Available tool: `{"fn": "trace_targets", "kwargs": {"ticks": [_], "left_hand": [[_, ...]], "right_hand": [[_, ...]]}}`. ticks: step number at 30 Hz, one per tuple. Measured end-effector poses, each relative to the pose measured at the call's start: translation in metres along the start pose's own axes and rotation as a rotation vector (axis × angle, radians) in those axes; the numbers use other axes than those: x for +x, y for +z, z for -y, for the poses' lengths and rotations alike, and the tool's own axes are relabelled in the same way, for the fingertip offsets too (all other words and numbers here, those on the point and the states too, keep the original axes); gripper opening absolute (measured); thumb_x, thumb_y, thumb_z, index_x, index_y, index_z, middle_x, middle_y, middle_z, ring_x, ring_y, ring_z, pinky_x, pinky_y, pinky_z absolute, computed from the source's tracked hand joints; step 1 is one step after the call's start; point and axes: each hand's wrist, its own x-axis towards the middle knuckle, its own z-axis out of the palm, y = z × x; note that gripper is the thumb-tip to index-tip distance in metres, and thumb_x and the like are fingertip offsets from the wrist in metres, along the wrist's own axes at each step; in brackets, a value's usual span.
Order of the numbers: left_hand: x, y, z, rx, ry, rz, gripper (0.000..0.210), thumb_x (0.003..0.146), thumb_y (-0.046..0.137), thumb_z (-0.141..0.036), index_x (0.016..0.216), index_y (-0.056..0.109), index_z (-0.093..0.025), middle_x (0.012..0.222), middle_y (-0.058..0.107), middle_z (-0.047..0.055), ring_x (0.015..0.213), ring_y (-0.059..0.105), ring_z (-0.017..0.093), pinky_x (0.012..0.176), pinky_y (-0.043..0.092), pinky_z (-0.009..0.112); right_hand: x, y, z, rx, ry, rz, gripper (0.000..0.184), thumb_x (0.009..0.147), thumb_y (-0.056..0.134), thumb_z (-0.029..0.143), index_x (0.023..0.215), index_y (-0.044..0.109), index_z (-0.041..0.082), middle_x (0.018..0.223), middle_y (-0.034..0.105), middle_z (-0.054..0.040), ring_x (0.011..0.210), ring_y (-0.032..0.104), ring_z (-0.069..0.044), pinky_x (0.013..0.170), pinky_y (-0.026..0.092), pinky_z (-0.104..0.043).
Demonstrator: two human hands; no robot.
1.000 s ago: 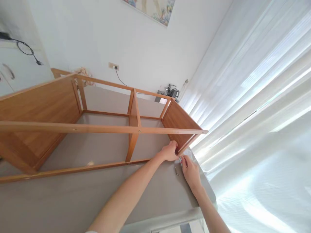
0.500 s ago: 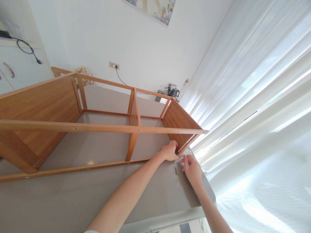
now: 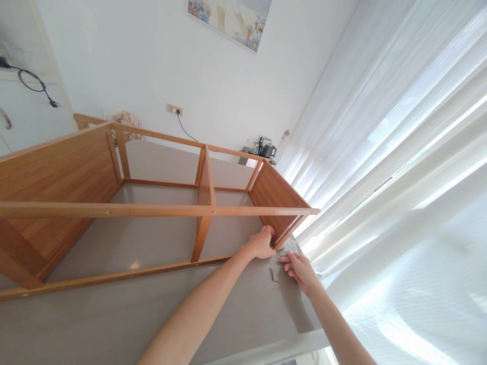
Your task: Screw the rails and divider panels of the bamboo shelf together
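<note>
A wooden shelf frame (image 3: 243,209) lies on its side on the grey table (image 3: 243,309). My left hand (image 3: 260,243) is wrapped round its lower right corner, beside the end panel (image 3: 283,195). Just right of that corner, my right hand (image 3: 299,269) pinches a thin, bent metal hex key (image 3: 280,255) between thumb and fingers. The key's tip is close to the corner; whether it sits in a screw head cannot be made out. A few loose screws (image 3: 272,275) rest on the table below my hands.
White curtains (image 3: 380,152) hang close along the right side of the table. At the far end stand a dark kettle (image 3: 268,150) and other small items. A socket with a plug (image 3: 175,109) is on the wall. A white cabinet (image 3: 26,109) stands at the left.
My right hand has turned and its fingers have opened out somewhat around the hex key. My left hand stays at the corner. The view has shifted slightly.
</note>
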Motion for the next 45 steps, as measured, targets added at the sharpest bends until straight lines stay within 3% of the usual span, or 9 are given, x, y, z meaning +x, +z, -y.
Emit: {"fn": "trace_targets", "kwargs": {"ticks": [8,14,17,33,45], "left_hand": [[-0.002,-0.003,-0.003,-0.005,-0.019,0.015,0.055,0.07,0.075,-0.039,0.112,0.043,-0.024,0.124,0.056,0.007,0.101,0.065,0.024,0.086,0.051,0.034],[-0.003,-0.004,-0.004,-0.005,-0.019,0.018,0.056,0.07,0.075,-0.044,0.112,0.043,-0.025,0.123,0.056,0.006,0.102,0.065,0.025,0.087,0.052,0.036],[-0.002,-0.004,-0.003,-0.003,-0.025,0.018,0.057,0.069,0.076,-0.042,0.113,0.043,-0.025,0.124,0.056,0.006,0.103,0.066,0.025,0.088,0.052,0.036],[-0.002,-0.003,-0.003,0.0,-0.021,0.02,0.057,0.07,0.076,-0.041,0.114,0.042,-0.025,0.125,0.056,0.006,0.104,0.065,0.026,0.088,0.052,0.037],[-0.002,-0.003,-0.002,0.008,-0.023,0.023,0.057,0.071,0.076,-0.042,0.114,0.042,-0.025,0.125,0.056,0.007,0.104,0.065,0.026,0.089,0.052,0.036]], "right_hand": [[-0.007,0.004,0.002,-0.192,-0.152,-0.053,0.033,0.095,0.046,0.049,0.078,0.053,0.021,0.071,0.07,-0.0043,0.042,0.054,-0.011,0.038,0.038,-0.022],[-0.031,0.007,0.004,-0.429,-0.442,-0.148,0.038,0.097,0.038,0.056,0.081,0.051,0.025,0.071,0.067,-0.0014,0.06,0.06,-0.018,0.062,0.043,-0.029],[-0.033,0.01,0.003,-0.512,-0.519,-0.161,0.036,0.098,0.034,0.055,0.083,0.051,0.026,0.075,0.066,-0.0023,0.065,0.06,-0.021,0.066,0.04,-0.031],[-0.028,0.011,0.0,-0.69,-0.613,-0.152,0.033,0.102,0.03,0.045,0.091,0.054,0.026,0.077,0.065,-0.0016,0.067,0.061,-0.019,0.065,0.042,-0.03],[-0.029,0.016,0.001,-0.807,-0.685,-0.124,0.032,0.102,0.03,0.04,0.088,0.055,0.027,0.073,0.06,-0.0022,0.063,0.056,-0.02,0.059,0.037,-0.031]]}}
